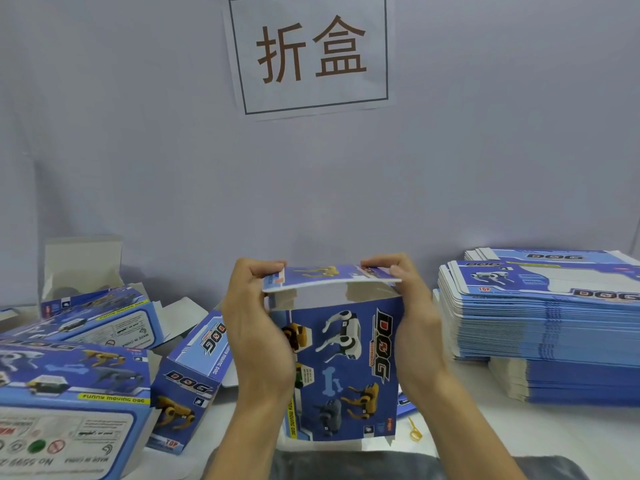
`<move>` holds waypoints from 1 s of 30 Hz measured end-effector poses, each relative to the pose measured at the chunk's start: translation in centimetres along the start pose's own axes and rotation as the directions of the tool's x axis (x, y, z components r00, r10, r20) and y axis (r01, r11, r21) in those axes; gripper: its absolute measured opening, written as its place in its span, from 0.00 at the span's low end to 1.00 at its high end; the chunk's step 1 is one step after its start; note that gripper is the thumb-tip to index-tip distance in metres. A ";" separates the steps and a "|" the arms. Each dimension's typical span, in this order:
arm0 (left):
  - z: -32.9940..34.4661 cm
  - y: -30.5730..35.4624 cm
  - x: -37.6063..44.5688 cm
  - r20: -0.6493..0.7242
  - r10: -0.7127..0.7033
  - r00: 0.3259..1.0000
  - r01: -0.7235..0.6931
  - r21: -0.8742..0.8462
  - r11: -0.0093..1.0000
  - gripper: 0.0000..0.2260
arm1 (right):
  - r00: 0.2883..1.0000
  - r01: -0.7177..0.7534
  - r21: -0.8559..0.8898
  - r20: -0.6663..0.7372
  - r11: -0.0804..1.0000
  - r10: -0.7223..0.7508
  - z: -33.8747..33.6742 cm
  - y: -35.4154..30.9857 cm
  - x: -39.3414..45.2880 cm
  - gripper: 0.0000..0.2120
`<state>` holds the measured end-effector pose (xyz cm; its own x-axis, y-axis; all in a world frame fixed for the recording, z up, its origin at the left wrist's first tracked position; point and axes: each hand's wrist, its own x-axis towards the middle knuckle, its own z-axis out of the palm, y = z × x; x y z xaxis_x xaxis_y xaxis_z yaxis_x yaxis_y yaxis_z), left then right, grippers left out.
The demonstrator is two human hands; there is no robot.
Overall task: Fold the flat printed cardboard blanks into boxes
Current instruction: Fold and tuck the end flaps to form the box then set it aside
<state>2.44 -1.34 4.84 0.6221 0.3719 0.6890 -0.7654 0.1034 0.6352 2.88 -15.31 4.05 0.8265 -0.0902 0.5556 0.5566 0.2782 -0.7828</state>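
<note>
at the near edge of the bench (571,441), centre, both hands hold a blue printed box (341,372) upright w/ its open end up. left hand (256,327) wraps the box's left side, fingers curled over the top flap (329,277) at its left end; grip clamped on the card. right hand (414,320) mirrors it on the right side, thumb and fingers pinching the flap's right end; also clamped. flap sits nearly level over the opening, w/ a gap under it showing grey inside card. front panel shows robot dogs and "dog" lettering, sideways to the viewer. a small yellow clip-like bit (414,432) lies on the bench just right of the box's base.

left side: several folded boxes (72,393) lie on their sides, close together, some w/ end flaps open. one more (188,382) leans beside the left wrist.

right side, a bit further back: tall stack of flat blanks (540,327), printed side up, 2nd pile (568,382) under and in front of it.

behind everything, a pale wall (138,133) w/ a paper sign (310,53) bearing two big characters in a frame.
</note>
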 end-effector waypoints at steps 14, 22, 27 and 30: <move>-0.4 0.4 0.5 0.032 -0.102 0.994 0.102 -0.015 0.995 0.18 | 0.968 -0.004 -0.032 0.250 0.999 0.012 -1.2 -0.4 0.1 0.36; -2.0 1.9 2.5 0.203 -0.237 0.950 0.248 -0.027 0.969 0.17 | 0.995 0.029 -0.031 0.093 0.999 -0.026 -2.3 -2.9 1.1 0.26; -3.2 2.0 3.3 0.318 -0.234 0.919 0.235 0.033 0.971 0.18 | 0.996 0.048 0.032 -0.072 0.998 -0.046 -2.4 -4.5 1.4 0.27; -3.9 1.8 3.5 0.417 -0.250 0.874 0.234 0.089 0.968 0.15 | 0.974 0.069 0.147 -0.222 0.987 -0.035 -2.1 -5.5 1.2 0.30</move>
<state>2.54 3.69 7.04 0.8036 -0.0854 0.5890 -0.5806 0.1052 0.8074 0.98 -18.99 8.45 0.8046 -0.3100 0.5065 0.5938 0.4092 -0.6927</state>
